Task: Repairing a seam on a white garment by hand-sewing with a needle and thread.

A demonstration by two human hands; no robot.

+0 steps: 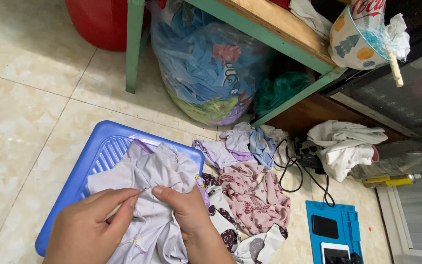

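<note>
A pale lilac garment (159, 168) lies bunched over a blue plastic tray (101, 146) on the tiled floor. My left hand (91, 225) pinches a thin pointed tool, its tip (145, 188) touching the fabric. My right hand (186, 210) grips a fold of the same lilac cloth right beside that tip. Both hands sit at the bottom of the view, above the tray's near side.
A pile of patterned pink and purple clothes (250, 190) lies to the right. Behind stands a clear bag of fabric scraps (206, 63) under a green-legged wooden table (135, 44). A black cable (294, 171), white cloth (343, 144) and blue mat with phones (333, 227) lie right.
</note>
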